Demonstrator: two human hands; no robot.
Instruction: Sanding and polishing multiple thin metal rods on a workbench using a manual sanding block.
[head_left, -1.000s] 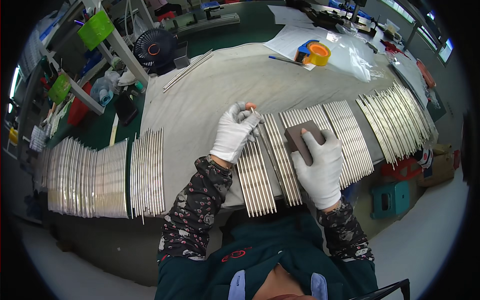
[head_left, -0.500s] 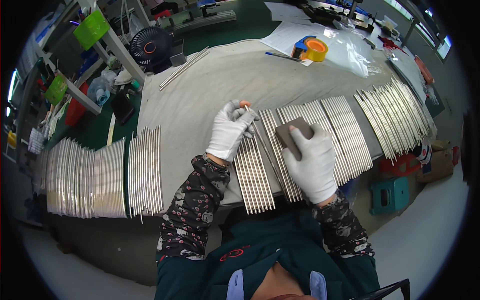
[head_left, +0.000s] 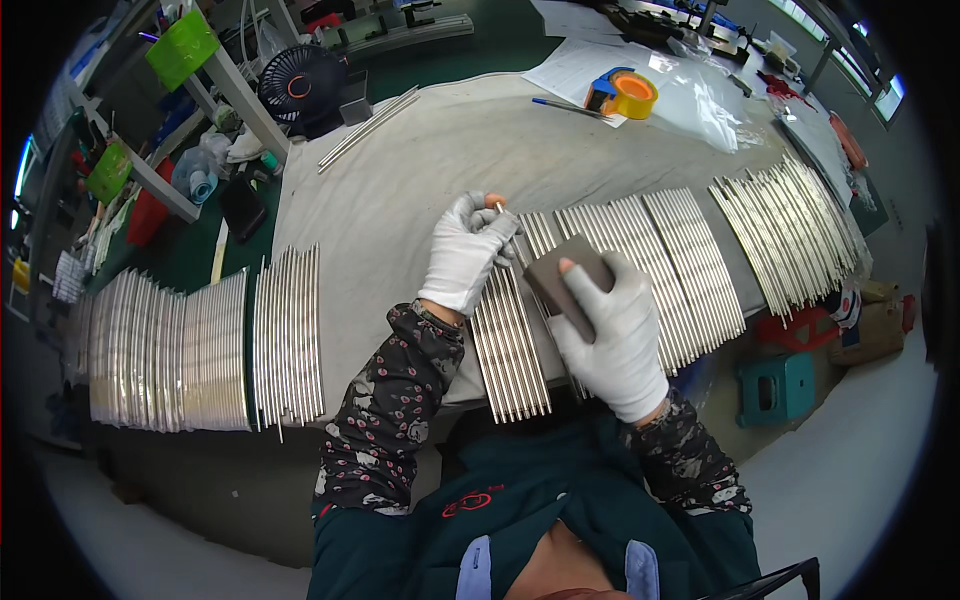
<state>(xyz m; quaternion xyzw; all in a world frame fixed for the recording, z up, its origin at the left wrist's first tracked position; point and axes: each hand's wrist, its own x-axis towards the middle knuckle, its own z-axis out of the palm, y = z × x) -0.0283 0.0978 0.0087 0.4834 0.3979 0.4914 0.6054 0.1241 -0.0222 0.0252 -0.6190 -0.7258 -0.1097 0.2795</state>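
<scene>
Left hand (head_left: pixel 466 252): fingers pinching rod (head_left: pixel 501 209) by its far end, above bench (head_left: pixel 400 200) | right hand (head_left: pixel 622 340): fingers gripping block (head_left: pixel 566 274) at rod | this rod seemingly unfinished; rows (head_left: pixel 288 340) either side, finished or waiting: cannot tell

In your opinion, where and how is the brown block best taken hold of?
Probably over its lower-right part, coming from the right: the right hand holds the brown block there. Its broad flat top and straight edges suit a spread grip, while the left hand is near its opposite side.
</scene>
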